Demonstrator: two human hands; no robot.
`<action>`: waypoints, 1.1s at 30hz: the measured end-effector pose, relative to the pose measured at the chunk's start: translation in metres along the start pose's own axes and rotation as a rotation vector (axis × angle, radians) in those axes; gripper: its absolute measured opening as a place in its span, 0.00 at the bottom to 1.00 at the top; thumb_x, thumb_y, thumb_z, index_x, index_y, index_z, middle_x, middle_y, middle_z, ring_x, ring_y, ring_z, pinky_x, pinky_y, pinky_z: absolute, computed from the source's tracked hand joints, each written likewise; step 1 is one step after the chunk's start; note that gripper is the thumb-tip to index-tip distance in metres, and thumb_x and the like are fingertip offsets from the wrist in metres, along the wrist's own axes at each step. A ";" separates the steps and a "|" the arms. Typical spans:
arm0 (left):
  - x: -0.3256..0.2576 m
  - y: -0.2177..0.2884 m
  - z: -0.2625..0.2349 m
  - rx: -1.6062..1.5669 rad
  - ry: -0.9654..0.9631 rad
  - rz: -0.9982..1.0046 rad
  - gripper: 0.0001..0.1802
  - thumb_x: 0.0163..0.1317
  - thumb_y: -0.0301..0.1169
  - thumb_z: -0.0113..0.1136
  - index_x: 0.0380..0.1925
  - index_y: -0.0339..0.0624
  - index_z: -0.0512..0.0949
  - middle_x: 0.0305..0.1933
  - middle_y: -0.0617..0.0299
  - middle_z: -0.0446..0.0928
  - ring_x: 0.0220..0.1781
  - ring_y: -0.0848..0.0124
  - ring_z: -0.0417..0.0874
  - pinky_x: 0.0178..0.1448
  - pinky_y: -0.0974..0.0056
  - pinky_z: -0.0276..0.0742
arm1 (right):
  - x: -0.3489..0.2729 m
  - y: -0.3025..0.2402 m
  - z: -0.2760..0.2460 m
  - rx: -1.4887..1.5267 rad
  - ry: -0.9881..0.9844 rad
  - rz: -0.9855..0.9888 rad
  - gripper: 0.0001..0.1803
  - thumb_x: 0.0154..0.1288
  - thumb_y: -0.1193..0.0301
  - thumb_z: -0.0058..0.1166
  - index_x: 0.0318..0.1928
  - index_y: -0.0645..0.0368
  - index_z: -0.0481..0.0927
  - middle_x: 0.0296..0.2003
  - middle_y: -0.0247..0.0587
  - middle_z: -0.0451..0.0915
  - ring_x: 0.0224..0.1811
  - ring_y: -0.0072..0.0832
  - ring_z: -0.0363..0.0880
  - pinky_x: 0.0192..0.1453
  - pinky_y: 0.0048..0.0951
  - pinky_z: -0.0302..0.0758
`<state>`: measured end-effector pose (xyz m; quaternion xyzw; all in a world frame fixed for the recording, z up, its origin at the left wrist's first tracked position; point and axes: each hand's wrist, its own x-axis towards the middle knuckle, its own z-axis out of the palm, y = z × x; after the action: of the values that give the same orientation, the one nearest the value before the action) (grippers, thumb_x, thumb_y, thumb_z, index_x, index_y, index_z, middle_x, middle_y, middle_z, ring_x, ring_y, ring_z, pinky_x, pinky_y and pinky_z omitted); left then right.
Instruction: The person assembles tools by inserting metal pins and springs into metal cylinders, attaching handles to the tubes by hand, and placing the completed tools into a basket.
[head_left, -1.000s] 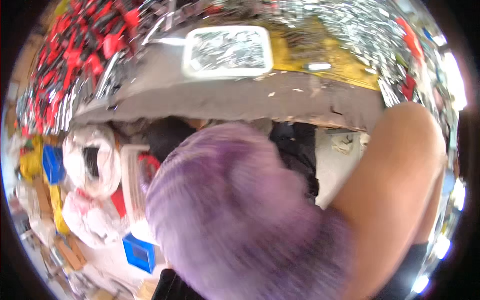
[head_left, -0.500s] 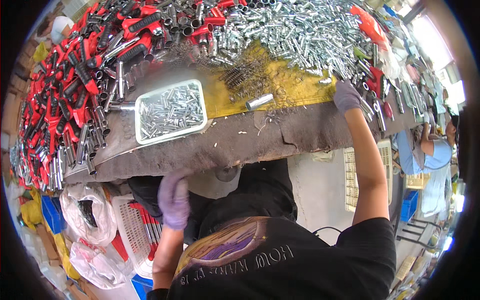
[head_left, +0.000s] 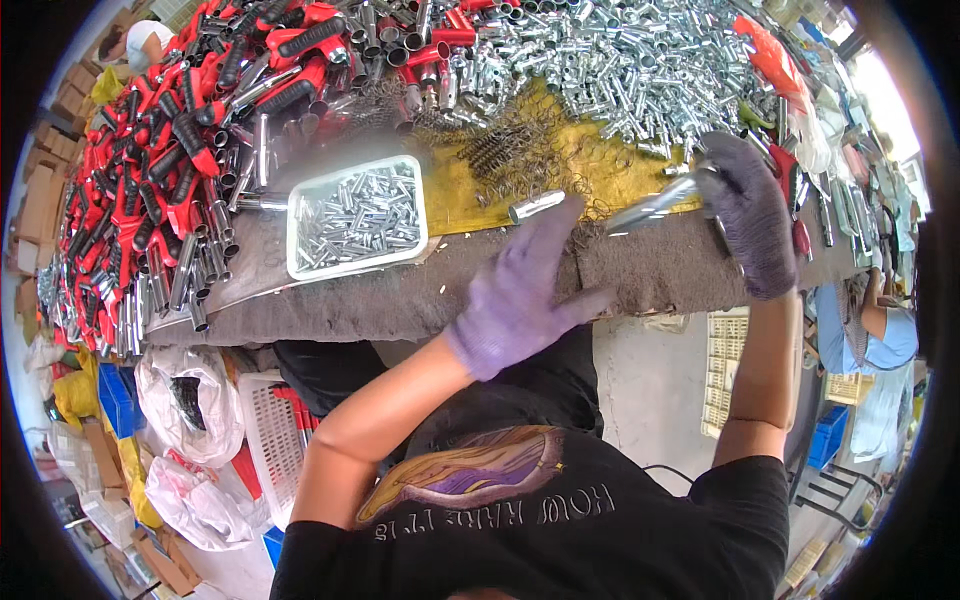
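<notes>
My right hand (head_left: pixel 752 222), in a grey-purple glove, is closed around one end of a shiny metal tube (head_left: pixel 652 206). Motion blurs the tube, which points left above the edge of a yellow cloth (head_left: pixel 455 208). My left hand (head_left: pixel 512 292), in a lilac glove, is over the table's front edge with fingers and thumb spread and nothing in it. Just beyond its fingertips lies a short chrome tube (head_left: pixel 535 206). A loose heap of thin wire springs (head_left: pixel 510 160) spreads over the cloth behind that tube.
A white plastic tray (head_left: pixel 294 245) of small metal pins stands left of the cloth. Red-and-black handles (head_left: pixel 150 195) with metal tubes are piled at far left. Small metal parts (head_left: pixel 640 75) are heaped at the back. A white crate (head_left: pixel 268 440) stands below the table; a person (head_left: pixel 880 325) sits at right.
My left hand has risen from beside my lap to the table edge and opened. My right hand has drawn back from the metal heap with a metal tube in it.
</notes>
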<state>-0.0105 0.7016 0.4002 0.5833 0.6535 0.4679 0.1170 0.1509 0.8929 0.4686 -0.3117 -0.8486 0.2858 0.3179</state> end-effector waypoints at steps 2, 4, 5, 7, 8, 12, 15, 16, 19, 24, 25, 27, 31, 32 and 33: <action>0.015 -0.009 0.020 -0.193 0.066 -0.048 0.31 0.59 0.40 0.60 0.61 0.43 0.63 0.50 0.42 0.73 0.55 0.54 0.76 0.57 0.56 0.71 | 0.004 -0.031 0.024 0.313 -0.172 0.187 0.16 0.62 0.73 0.54 0.51 0.61 0.74 0.36 0.33 0.78 0.33 0.19 0.77 0.38 0.23 0.77; 0.013 -0.035 0.031 -0.342 -0.037 -0.186 0.33 0.58 0.37 0.61 0.62 0.41 0.62 0.45 0.50 0.74 0.43 0.63 0.77 0.47 0.62 0.74 | 0.016 -0.009 0.049 0.495 -0.244 0.161 0.17 0.63 0.70 0.54 0.52 0.61 0.75 0.37 0.33 0.78 0.32 0.19 0.76 0.36 0.22 0.77; 0.013 -0.043 0.035 -0.509 -0.167 -0.323 0.35 0.57 0.35 0.62 0.63 0.39 0.60 0.39 0.58 0.74 0.32 0.72 0.78 0.37 0.69 0.77 | 0.027 0.011 0.057 0.459 -0.197 0.178 0.19 0.63 0.68 0.54 0.53 0.59 0.74 0.40 0.36 0.78 0.34 0.23 0.77 0.38 0.25 0.77; 0.009 -0.041 0.020 -0.707 -0.247 -0.505 0.33 0.57 0.33 0.59 0.63 0.40 0.61 0.34 0.62 0.73 0.26 0.75 0.75 0.28 0.72 0.73 | 0.041 0.059 0.074 0.433 -0.164 0.187 0.20 0.63 0.67 0.54 0.55 0.57 0.73 0.42 0.38 0.78 0.35 0.27 0.78 0.40 0.28 0.78; 0.005 -0.038 0.013 -0.907 -0.330 -0.690 0.31 0.58 0.31 0.56 0.63 0.42 0.61 0.29 0.65 0.72 0.20 0.78 0.72 0.20 0.75 0.68 | 0.044 0.090 0.080 -0.292 -0.264 -0.002 0.21 0.63 0.66 0.54 0.57 0.54 0.72 0.45 0.41 0.78 0.39 0.32 0.78 0.43 0.34 0.77; -0.019 -0.042 -0.001 -1.165 -0.180 -0.798 0.17 0.58 0.32 0.54 0.47 0.41 0.70 0.22 0.67 0.70 0.15 0.80 0.69 0.12 0.77 0.58 | 0.047 0.132 0.080 -0.729 -0.349 -0.094 0.23 0.64 0.65 0.51 0.60 0.46 0.69 0.52 0.49 0.74 0.49 0.46 0.75 0.54 0.45 0.72; -0.028 -0.037 -0.014 -1.382 -0.045 -0.717 0.12 0.60 0.39 0.56 0.34 0.43 0.71 0.19 0.68 0.69 0.14 0.79 0.68 0.12 0.77 0.57 | 0.042 0.071 0.073 -0.439 -0.304 0.039 0.22 0.64 0.66 0.51 0.57 0.58 0.72 0.46 0.49 0.77 0.49 0.40 0.76 0.54 0.35 0.71; -0.031 -0.041 -0.015 -1.382 -0.033 -0.717 0.12 0.60 0.39 0.56 0.34 0.43 0.71 0.19 0.68 0.69 0.14 0.79 0.68 0.12 0.77 0.57 | 0.040 0.059 0.072 -0.124 -0.229 0.047 0.21 0.64 0.67 0.50 0.56 0.59 0.72 0.44 0.46 0.78 0.47 0.35 0.76 0.52 0.31 0.72; -0.042 -0.049 -0.024 -1.134 -0.205 -0.751 0.18 0.62 0.47 0.57 0.37 0.43 0.73 0.22 0.68 0.71 0.17 0.80 0.69 0.17 0.75 0.62 | 0.032 0.005 0.049 0.217 -0.455 0.039 0.21 0.59 0.64 0.57 0.52 0.59 0.77 0.37 0.36 0.78 0.38 0.22 0.72 0.44 0.25 0.71; -0.063 -0.050 -0.032 -1.079 -0.259 -0.631 0.23 0.61 0.49 0.59 0.46 0.43 0.73 0.23 0.72 0.69 0.25 0.84 0.68 0.26 0.75 0.64 | 0.049 -0.066 0.059 0.216 -1.009 -0.077 0.16 0.57 0.66 0.55 0.45 0.58 0.81 0.33 0.34 0.78 0.35 0.21 0.73 0.42 0.24 0.70; -0.065 -0.051 -0.035 -1.112 -0.279 -0.615 0.25 0.60 0.50 0.60 0.48 0.43 0.73 0.23 0.72 0.68 0.24 0.83 0.68 0.26 0.75 0.64 | 0.054 -0.078 0.067 0.186 -1.158 -0.171 0.16 0.58 0.66 0.54 0.46 0.58 0.80 0.32 0.34 0.77 0.34 0.20 0.72 0.40 0.24 0.70; -0.071 -0.054 -0.041 -1.145 -0.270 -0.594 0.26 0.59 0.50 0.61 0.50 0.44 0.72 0.23 0.72 0.68 0.24 0.83 0.68 0.26 0.75 0.64 | 0.054 -0.087 0.096 0.166 -1.333 -0.425 0.19 0.61 0.61 0.51 0.48 0.58 0.79 0.31 0.35 0.78 0.32 0.19 0.73 0.38 0.24 0.70; -0.082 -0.055 -0.087 -1.207 0.040 -0.458 0.34 0.61 0.43 0.61 0.62 0.39 0.61 0.51 0.57 0.69 0.33 0.79 0.71 0.35 0.73 0.70 | 0.036 -0.118 0.156 0.475 -0.990 -0.266 0.23 0.67 0.53 0.48 0.48 0.61 0.77 0.36 0.37 0.81 0.38 0.24 0.78 0.41 0.28 0.73; -0.093 -0.071 -0.086 -1.017 0.209 -0.370 0.31 0.62 0.37 0.61 0.61 0.39 0.62 0.53 0.57 0.70 0.43 0.75 0.74 0.47 0.68 0.73 | 0.044 -0.126 0.172 0.474 -1.003 -0.285 0.23 0.67 0.53 0.48 0.48 0.61 0.77 0.36 0.37 0.81 0.38 0.24 0.78 0.41 0.28 0.73; -0.099 -0.083 -0.094 -0.750 0.353 -0.318 0.30 0.62 0.35 0.61 0.60 0.38 0.63 0.52 0.58 0.70 0.45 0.74 0.73 0.50 0.67 0.72 | 0.056 -0.139 0.190 0.360 -0.861 -0.304 0.22 0.67 0.53 0.48 0.47 0.60 0.78 0.37 0.40 0.81 0.39 0.29 0.79 0.42 0.31 0.73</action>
<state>-0.1019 0.5804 0.3494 0.3036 0.5301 0.7414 0.2777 -0.0675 0.7887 0.4635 0.0222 -0.8759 0.4813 0.0253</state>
